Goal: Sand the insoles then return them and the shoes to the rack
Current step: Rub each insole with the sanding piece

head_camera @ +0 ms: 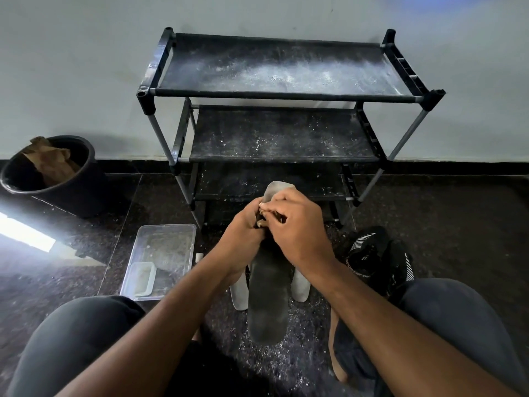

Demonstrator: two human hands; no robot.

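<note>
Nearest the lens, a dark grey insole [267,296] is held upright and lengthwise between the raised knees, seemingly so that its face can be worked along its length; its pale far tip shows above the hands, and two lighter insoles [301,285] lie on the floor just behind it. Around its upper part the left hand [242,239] is curled as a brace, while a small brown scrap, probably sandpaper [262,223], is pinched under the bent fingers of the right hand [297,227]. Black shoes [380,253] are parked by the right knee and the rack [286,96] stands bare of footwear, so sanding is judged unfinished.
</note>
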